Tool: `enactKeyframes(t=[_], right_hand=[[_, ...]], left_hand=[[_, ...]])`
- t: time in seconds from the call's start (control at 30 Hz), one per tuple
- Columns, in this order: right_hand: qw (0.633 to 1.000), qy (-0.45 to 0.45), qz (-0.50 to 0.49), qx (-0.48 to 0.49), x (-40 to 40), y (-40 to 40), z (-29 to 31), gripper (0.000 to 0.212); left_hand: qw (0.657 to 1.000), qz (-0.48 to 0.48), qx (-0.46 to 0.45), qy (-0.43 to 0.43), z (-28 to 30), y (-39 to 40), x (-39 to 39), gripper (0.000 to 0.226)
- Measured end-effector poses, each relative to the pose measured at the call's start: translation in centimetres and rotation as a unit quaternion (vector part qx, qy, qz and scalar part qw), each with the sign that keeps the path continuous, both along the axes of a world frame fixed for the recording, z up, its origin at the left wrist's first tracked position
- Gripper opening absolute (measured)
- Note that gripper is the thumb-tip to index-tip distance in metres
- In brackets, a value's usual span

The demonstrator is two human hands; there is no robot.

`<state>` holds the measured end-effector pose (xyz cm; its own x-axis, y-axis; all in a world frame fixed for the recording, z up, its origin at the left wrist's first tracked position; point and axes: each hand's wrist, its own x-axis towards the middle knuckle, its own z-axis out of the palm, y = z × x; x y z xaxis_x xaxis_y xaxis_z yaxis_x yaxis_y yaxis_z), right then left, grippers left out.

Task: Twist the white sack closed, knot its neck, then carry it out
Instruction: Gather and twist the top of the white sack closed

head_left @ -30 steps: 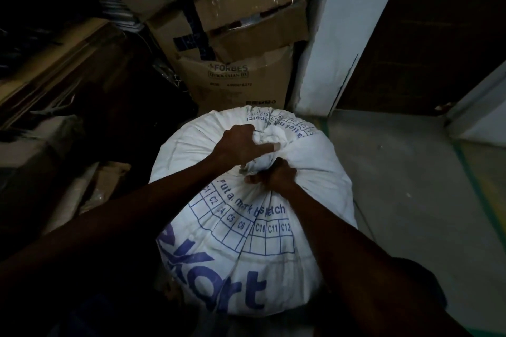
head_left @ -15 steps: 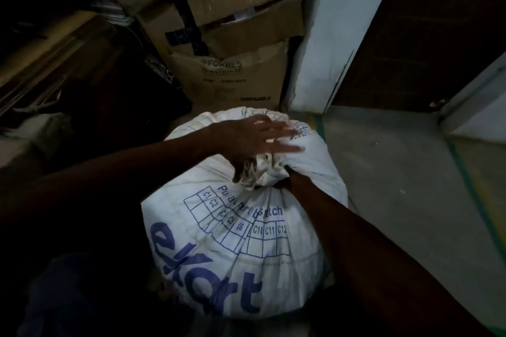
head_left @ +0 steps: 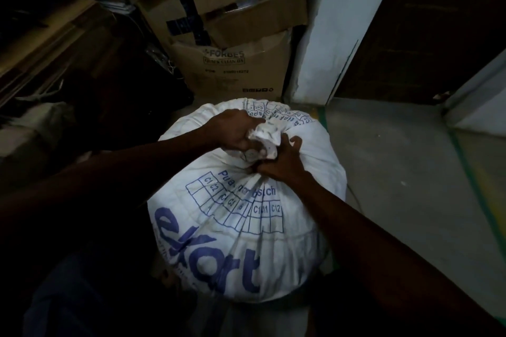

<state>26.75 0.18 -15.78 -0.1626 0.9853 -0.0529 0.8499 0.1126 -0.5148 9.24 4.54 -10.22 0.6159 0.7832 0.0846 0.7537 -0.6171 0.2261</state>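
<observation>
The full white sack (head_left: 241,227) stands on the floor (head_left: 405,186), close to the person. At its top, the right hand (head_left: 282,161) clenches the base of the bunched neck (head_left: 262,139); the left hand (head_left: 235,131) grips the neck's crumpled end. Cardboard boxes (head_left: 232,35) are stacked behind.

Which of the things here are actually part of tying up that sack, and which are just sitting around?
Part of the job:
white sack
its twisted neck
left hand, gripping the neck
right hand, gripping the neck's base

Just lying about:
stacked cardboard boxes
white pillar
</observation>
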Motion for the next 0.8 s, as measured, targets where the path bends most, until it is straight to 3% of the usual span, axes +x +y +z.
enactKeyframes(t=[0.13,0.27,0.37,0.47,0.57,0.7,0.77,0.8], right_hand=[[0.995,-0.061,-0.062,0.040,-1.5,-1.2,-0.3,0.099],[0.984,-0.103,-0.128,0.066,-3.0,-1.7,-0.9,0.124],[0.983,-0.133,-0.114,0.047,-4.0,-1.8,-1.8,0.111],[0.989,-0.094,-0.112,0.030,-4.6,-1.3,-2.8,0.093],[0.995,-0.043,-0.091,0.008,-4.7,-0.8,-3.1,0.081],[0.994,0.038,-0.098,0.002,-3.8,-0.7,-3.3,0.068],[0.992,0.071,-0.100,-0.006,-3.1,-0.7,-3.2,0.055],[0.993,0.076,-0.092,-0.007,-2.9,-0.8,-3.1,0.049]], left_hand=[[0.981,0.165,-0.073,-0.072,-0.3,-0.2,0.7,0.061],[0.946,0.291,-0.122,-0.077,-0.8,-0.2,2.3,0.079],[0.928,0.341,-0.128,-0.072,-1.4,-0.3,3.2,0.082],[0.915,0.367,-0.145,-0.083,-1.9,-0.4,3.3,0.084],[0.909,0.370,-0.171,-0.082,-2.2,-0.3,2.8,0.085],[0.947,0.282,-0.153,-0.003,-2.6,-0.1,2.4,0.074],[0.959,0.202,-0.198,0.034,-2.0,0.1,1.0,0.085],[0.957,0.156,-0.238,0.053,-1.5,0.3,0.1,0.101]])
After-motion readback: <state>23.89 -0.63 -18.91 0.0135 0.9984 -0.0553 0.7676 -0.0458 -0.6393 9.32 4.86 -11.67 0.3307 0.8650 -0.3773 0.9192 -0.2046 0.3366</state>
